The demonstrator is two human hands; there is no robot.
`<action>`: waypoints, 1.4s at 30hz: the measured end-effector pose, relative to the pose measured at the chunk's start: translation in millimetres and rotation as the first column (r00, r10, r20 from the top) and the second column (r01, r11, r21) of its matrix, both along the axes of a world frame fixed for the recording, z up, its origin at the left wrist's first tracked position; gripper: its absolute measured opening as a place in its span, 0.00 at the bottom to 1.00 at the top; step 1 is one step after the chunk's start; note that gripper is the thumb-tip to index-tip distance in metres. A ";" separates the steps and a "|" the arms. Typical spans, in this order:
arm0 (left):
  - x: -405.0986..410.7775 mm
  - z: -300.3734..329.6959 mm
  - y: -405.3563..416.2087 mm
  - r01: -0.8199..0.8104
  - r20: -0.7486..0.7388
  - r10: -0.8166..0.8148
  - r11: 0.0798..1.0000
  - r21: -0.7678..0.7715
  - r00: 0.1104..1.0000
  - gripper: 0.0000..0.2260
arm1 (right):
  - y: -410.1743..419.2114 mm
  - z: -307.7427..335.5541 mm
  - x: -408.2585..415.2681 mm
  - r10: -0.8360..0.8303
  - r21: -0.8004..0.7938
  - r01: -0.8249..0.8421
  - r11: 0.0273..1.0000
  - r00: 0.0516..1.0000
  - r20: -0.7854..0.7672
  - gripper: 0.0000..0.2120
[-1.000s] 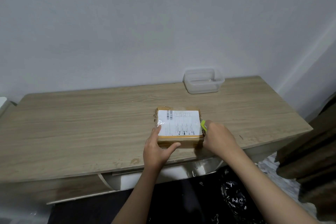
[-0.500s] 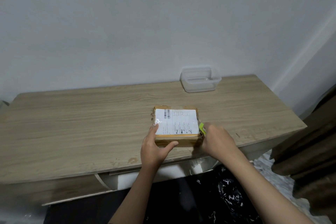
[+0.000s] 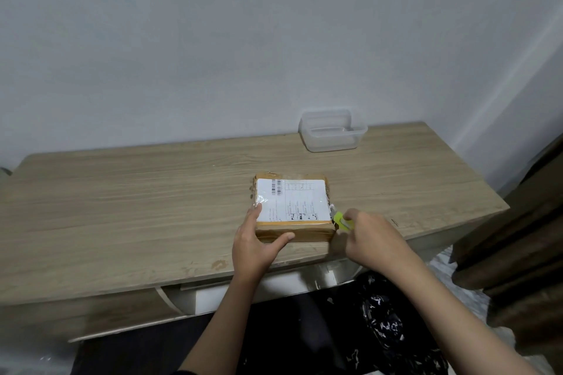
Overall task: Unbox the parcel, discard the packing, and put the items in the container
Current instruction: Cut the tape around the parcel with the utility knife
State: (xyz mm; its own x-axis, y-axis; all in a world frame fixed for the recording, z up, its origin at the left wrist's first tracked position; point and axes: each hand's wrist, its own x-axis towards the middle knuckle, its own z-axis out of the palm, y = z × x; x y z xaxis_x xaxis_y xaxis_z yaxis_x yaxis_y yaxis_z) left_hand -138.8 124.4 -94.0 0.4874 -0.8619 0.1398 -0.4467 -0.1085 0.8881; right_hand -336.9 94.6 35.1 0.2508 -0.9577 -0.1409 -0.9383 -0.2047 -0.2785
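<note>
A small brown cardboard parcel (image 3: 294, 207), taped and bearing a white shipping label, lies near the front edge of the wooden table (image 3: 122, 207). My left hand (image 3: 254, 245) braces its near left corner, fingers on top and thumb along the front side. My right hand (image 3: 370, 236) grips a yellow-green utility knife (image 3: 340, 219), whose tip touches the parcel's right edge. A clear plastic container (image 3: 332, 130) stands empty at the back of the table against the wall.
A black patterned bag (image 3: 387, 323) sits on the floor under the table's right front. A brown curtain (image 3: 518, 253) hangs at the right. The table's front edge lies just behind my wrists.
The knife in my right hand has slid slightly along the parcel's right edge. My left hand keeps its hold on the near left corner. The camera shifted a little.
</note>
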 end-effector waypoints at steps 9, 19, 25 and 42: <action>0.9 -0.3 1.5 0.020 0.013 -0.020 1.000 0.004 1.000 0.41 | -26.8 11.5 3.1 -0.099 -0.068 0.107 0.992 0.989 0.109 0.17; 1.2 -4.6 -0.2 0.007 0.013 -0.007 1.000 -0.007 1.000 0.41 | -37.8 -1.2 14.7 -0.056 -0.043 0.060 0.997 0.994 0.097 0.16; 1.4 -6.7 -1.5 0.004 0.010 -0.004 1.000 -0.007 1.000 0.41 | -36.7 -3.6 15.5 -0.039 -0.016 0.040 0.999 0.998 0.046 0.19; -0.1 -3.0 -1.3 0.008 0.028 -0.008 1.000 -0.018 1.000 0.41 | -12.7 4.0 5.3 -0.001 0.061 0.002 0.998 1.000 -0.023 0.18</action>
State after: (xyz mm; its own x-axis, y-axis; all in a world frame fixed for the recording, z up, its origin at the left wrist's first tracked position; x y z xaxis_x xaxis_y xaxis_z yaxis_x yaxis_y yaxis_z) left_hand -138.9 123.1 -97.0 0.4762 -0.8629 0.1689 -0.4719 -0.0887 0.8772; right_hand -331.6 81.9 39.1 0.2453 -0.9475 -0.2050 -0.9450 -0.1866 -0.2686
